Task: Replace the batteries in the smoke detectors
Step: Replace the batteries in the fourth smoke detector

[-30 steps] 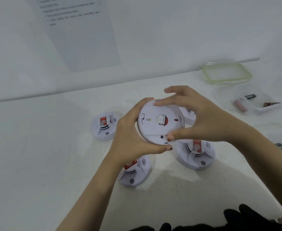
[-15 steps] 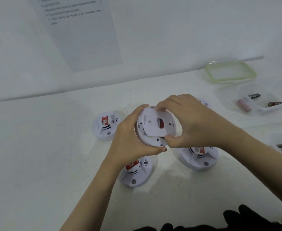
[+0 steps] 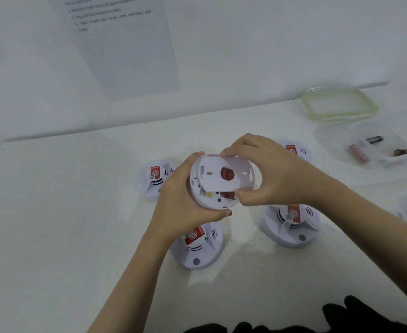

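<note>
Two hands on one unit right now: the left hand is wrapped round the rim of the smoke detector, holding it up off the table with its back facing the camera. The right hand pinches the back cover by its edges, fingers on top and thumb underneath. That cover sits offset to the right of the body, so it overlaps the right-hand side and leaves a gap at lower left where a red battery peeks out. So the thing to pull lies on the right-hand side, and I'd guess it comes away rightwards while the left just keeps the body steady. The clear tub with loose batteries is also off to the right, nearer that same hand. Four more detectors sit on the table around the hands
</note>
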Demonstrator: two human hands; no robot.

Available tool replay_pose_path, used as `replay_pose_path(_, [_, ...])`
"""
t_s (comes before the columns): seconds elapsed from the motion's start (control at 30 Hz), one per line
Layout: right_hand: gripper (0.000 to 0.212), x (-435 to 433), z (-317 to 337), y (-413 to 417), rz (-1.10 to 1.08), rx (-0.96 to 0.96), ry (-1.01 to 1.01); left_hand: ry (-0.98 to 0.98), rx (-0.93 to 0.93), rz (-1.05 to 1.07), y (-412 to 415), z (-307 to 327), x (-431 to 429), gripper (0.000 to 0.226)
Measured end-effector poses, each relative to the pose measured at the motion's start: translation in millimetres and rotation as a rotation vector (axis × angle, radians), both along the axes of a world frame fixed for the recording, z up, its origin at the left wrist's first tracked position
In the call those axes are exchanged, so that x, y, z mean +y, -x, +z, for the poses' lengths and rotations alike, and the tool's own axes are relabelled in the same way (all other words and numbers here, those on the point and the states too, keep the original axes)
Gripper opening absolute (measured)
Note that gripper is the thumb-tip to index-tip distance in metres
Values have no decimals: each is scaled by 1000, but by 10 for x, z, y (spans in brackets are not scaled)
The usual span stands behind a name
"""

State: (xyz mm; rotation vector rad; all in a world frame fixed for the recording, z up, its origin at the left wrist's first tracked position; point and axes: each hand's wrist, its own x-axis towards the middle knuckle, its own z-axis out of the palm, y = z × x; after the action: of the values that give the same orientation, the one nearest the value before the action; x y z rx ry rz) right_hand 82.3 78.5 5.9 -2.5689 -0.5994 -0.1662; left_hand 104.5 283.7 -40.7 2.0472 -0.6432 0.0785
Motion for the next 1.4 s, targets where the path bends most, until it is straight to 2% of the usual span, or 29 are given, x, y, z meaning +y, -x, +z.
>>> replay_pose_path(0.23, [71, -168, -116, -156, -153, 119, 197, 16, -15, 88, -18, 32, 129, 87])
replay_pose_path(0.37, [62, -182, -176, -193, -165, 236, 311, -6, -2, 129, -14, 11, 181, 87])
replay_pose_path(0.5, [62, -172, -271, -202, -160, 279, 381, 9, -19, 151, 20, 6, 155, 88])
replay_pose_path(0.57, [62, -166, -296, -149, -145, 262, 251, 38, -8, 179, 37, -9, 121, 94])
replay_pose_path(0.7, [41, -97, -228, 38, -74, 270, -281, 86, 2, 219, 79, -56, 24, 97])
replay_pose_path(0.77, [39, -38, -176, 145, -74, 325, -420, 110, -20, 218, 113, -45, -33, 97])
replay_pose_path(1.0, [51, -80, -140, 420, -49, 232, -444, 199, -97, 97, 263, 36, -315, 102])
replay_pose_path(1.23, [35, -452, -36, 585, -217, 123, -550, 276, -83, -35, 331, 108, -702, 98])
replay_pose_path(1.4, [26, -769, 13, 665, -260, 133, -512, 259, -39, -102, 373, 144, -1018, 102])
